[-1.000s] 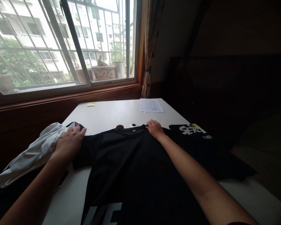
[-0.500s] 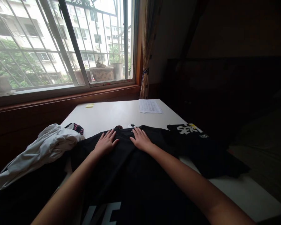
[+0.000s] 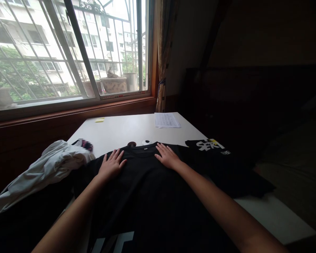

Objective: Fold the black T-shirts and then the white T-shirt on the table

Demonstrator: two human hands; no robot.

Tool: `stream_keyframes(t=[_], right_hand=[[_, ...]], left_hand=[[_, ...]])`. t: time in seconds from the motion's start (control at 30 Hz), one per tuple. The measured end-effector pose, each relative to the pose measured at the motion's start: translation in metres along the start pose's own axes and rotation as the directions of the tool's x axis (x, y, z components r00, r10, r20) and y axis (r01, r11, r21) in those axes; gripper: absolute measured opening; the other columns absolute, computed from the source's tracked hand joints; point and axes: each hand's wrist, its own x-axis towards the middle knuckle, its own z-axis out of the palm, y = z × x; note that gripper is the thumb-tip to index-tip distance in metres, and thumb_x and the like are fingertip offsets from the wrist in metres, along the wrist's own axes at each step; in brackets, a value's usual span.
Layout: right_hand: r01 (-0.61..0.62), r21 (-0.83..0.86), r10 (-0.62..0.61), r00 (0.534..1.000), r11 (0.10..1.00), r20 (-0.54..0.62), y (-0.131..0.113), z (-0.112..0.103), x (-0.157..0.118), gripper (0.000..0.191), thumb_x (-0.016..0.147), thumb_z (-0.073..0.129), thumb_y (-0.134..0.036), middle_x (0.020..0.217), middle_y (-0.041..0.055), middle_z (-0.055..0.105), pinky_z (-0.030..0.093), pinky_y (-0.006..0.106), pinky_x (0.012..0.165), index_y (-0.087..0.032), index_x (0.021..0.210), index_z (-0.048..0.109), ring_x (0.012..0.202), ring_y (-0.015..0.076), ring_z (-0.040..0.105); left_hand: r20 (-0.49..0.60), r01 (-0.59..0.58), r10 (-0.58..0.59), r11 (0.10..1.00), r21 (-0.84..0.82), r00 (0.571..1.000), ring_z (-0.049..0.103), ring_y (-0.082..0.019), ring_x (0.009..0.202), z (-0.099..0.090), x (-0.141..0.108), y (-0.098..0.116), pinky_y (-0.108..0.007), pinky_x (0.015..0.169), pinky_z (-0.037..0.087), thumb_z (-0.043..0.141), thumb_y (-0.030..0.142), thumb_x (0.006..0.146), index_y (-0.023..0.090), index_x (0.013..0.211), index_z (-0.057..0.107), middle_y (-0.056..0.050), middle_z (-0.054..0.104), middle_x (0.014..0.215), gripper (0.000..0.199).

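A black T-shirt [image 3: 142,189] lies spread on a white tabletop [image 3: 113,130], its neckline toward the far side and its body running down past the bottom edge of the view. A small pale label [image 3: 145,148] shows inside the collar, and part of a light-coloured print [image 3: 113,242] shows at the bottom.

The left hand [image 3: 111,164] rests palm down on the shirt, just left of the collar — its fingers spread and unclenched, gripping nothing. The right hand [image 3: 168,156] lies flat in the same way just right of the collar, fingers extended and holding nothing. Both forearms reach in over the shirt from below.

Just beyond the collar are two small round items, one dark brown [image 3: 132,144] and one white with a black centre [image 3: 147,142]; what they are cannot be made out. To the left is a rumpled heap of pale grey cloth [image 3: 47,165], with a blurred pink-and-dark patch at its far end. To the right lies another black garment [image 3: 234,172] with white lettering and a touch of yellow.

Farther back on the tabletop are a yellow sticky note [image 3: 99,119] at the left and printed sheets of paper [image 3: 167,120] at the right. Behind stands a barred window [image 3: 68,52] with potted plants outside, a patterned curtain [image 3: 163,52] beside it — the right side of the room is very dark.
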Motion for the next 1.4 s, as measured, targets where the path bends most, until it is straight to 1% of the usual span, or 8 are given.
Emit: stream_keyframes(t=[0.23,0.33,0.43,0.57,0.7,0.83,1.07,1.4], right_hand=[[0.069,-0.001,-0.069,0.998,0.998,0.007,-0.01,-0.002,-0.006,0.069,0.102,0.026,-0.059,0.169,0.0024,0.023,0.007,0.041,0.126,-0.022,0.16,0.033,0.156,0.0212,0.014],[0.065,0.004,-0.065,0.998,0.998,0.013,-0.012,-0.004,-0.006,0.067,0.103,0.03,-0.059,0.168,0.0024,0.025,0.009,0.045,0.126,-0.023,0.159,0.035,0.156,0.0233,0.016],[0.081,-0.02,-0.083,0.993,0.996,-0.088,-0.018,-0.008,-0.003,0.058,0.102,0.041,-0.052,0.161,0.0064,0.04,0.017,0.047,0.124,-0.021,0.15,0.05,0.151,0.0277,0.026],[0.211,-0.046,-0.216,0.951,0.976,-0.223,-0.037,-0.01,0.007,0.04,0.102,0.047,-0.041,0.135,0.0097,0.063,0.033,0.039,0.117,-0.02,0.128,0.07,0.13,0.0256,0.048],[0.243,-0.047,-0.248,0.944,0.969,-0.22,-0.054,-0.005,0.022,0.036,0.103,0.049,-0.036,0.127,0.009,0.064,0.039,0.038,0.112,-0.022,0.127,0.07,0.121,0.0244,0.052],[0.187,-0.041,-0.191,0.959,0.982,-0.209,-0.059,-0.003,0.036,0.035,0.104,0.046,-0.034,0.123,0.0084,0.065,0.042,0.037,0.107,-0.023,0.124,0.072,0.118,0.0238,0.053],[0.12,0.0,-0.117,0.968,0.993,-0.223,-0.043,-0.011,0.055,0.027,0.102,0.05,-0.029,0.115,0.0077,0.065,0.048,0.032,0.095,-0.021,0.102,0.076,0.105,0.0212,0.059],[0.127,0.095,-0.092,0.947,0.987,-0.308,-0.011,0.001,0.059,0.019,0.1,0.053,-0.024,0.117,0.0084,0.062,0.046,0.038,0.101,-0.022,0.109,0.07,0.111,0.0223,0.057]], left_hand=[[0.031,0.064,-0.064,0.998,0.021,0.997,0.011,-0.028,0.157,-0.007,-0.024,-0.001,-0.063,0.122,0.015,0.025,0.057,0.104,0.024,0.161,0.025,-0.003,0.015,0.17,0.066],[0.018,0.06,-0.06,0.998,0.018,0.998,0.022,-0.034,0.154,-0.018,-0.022,-0.001,-0.066,0.118,0.022,0.033,0.054,0.103,0.022,0.155,0.04,-0.01,0.028,0.167,0.062],[-0.106,-0.06,0.061,0.998,0.015,0.992,0.04,-0.037,0.143,-0.029,-0.01,0.006,-0.064,0.118,0.024,0.047,0.04,0.099,0.019,0.137,0.061,-0.016,0.05,0.153,0.045],[-0.222,-0.232,0.215,0.971,-0.052,0.951,0.055,-0.029,0.126,-0.032,0.013,0.024,-0.044,0.114,0.037,0.05,0.03,0.098,0.022,0.12,0.071,-0.012,0.065,0.131,0.031],[-0.253,-0.163,0.135,0.982,-0.094,0.958,0.055,-0.029,0.122,-0.021,0.033,0.033,-0.04,0.106,0.043,0.045,0.03,0.101,0.021,0.125,0.066,-0.012,0.063,0.13,0.034],[-0.256,-0.031,-0.01,0.988,-0.154,0.967,0.057,-0.029,0.116,-0.015,0.052,0.02,-0.041,0.101,0.046,0.043,0.033,0.102,0.019,0.132,0.06,-0.014,0.062,0.126,0.037],[-0.146,0.004,-0.036,0.976,-0.218,0.989,0.063,-0.027,0.102,-0.019,0.088,-0.006,-0.036,0.09,0.05,0.058,0.034,0.091,0.02,0.097,0.071,-0.011,0.068,0.105,0.02],[-0.222,0.044,-0.089,0.978,-0.204,0.971,0.057,-0.028,0.105,0.001,0.081,-0.01,-0.04,0.091,0.048,0.047,0.034,0.101,0.021,0.108,0.06,-0.012,0.063,0.111,0.02]])
